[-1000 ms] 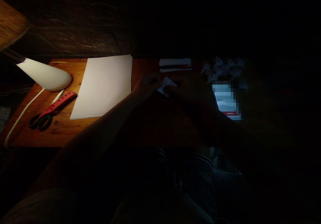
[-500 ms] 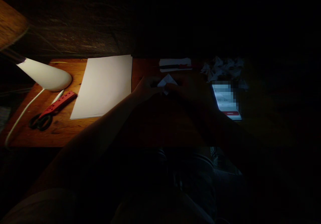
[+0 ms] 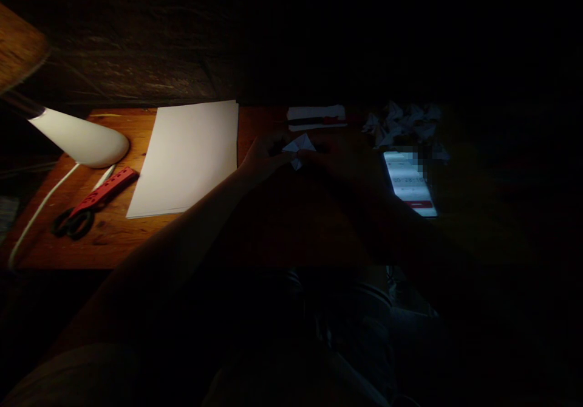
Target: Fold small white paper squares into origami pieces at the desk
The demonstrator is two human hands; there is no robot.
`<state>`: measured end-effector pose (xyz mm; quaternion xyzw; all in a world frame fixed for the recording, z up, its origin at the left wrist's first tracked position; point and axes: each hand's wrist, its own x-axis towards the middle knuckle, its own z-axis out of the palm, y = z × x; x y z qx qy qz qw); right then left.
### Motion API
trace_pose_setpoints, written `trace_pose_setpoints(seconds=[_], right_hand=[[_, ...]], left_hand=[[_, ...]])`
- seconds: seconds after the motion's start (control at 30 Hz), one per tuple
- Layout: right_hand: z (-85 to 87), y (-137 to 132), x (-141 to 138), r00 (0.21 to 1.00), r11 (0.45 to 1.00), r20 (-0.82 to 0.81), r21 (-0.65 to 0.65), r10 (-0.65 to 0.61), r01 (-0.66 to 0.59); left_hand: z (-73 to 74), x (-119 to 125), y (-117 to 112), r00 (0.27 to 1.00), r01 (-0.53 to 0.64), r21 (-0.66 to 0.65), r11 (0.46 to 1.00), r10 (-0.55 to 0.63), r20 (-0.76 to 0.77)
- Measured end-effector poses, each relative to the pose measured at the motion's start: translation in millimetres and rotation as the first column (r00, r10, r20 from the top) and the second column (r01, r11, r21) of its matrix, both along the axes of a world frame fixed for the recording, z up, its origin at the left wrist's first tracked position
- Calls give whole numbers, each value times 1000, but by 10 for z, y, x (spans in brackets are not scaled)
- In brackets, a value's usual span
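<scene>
Left hand (image 3: 263,159) and right hand (image 3: 331,159) (the latter nearly lost in shadow) pinch a small folded paper (image 3: 305,144) over the desk (image 3: 104,256) | creased, seemingly unfinished | folded pieces (image 3: 392,129) heaped beyond the phone (image 3: 405,179) | flat sheets (image 3: 184,161), apparently unfolded, at left

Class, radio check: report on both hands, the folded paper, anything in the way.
Left hand and right hand gripping folded paper. Paper creased, pointed. Red-handled tool just beyond hands; lit phone off right.

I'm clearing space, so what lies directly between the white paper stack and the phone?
In the head view, the left hand and right hand, holding a small folded paper between them.
</scene>
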<state>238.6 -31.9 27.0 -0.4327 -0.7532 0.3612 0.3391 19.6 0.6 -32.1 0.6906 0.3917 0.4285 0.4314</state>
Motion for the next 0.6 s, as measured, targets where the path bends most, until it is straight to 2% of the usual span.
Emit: trace_pose_setpoints(seconds=[0.2,0.6], right_hand=[[-31,2,-25,1000,1000,-9,-11,-10,10],[-62,19,-15,998,997,-1,47,-69,69]], left_hand=[[9,4,-11,999,28,2,1000,-28,47],[-24,30,31,997,-71,17,997,70,43]])
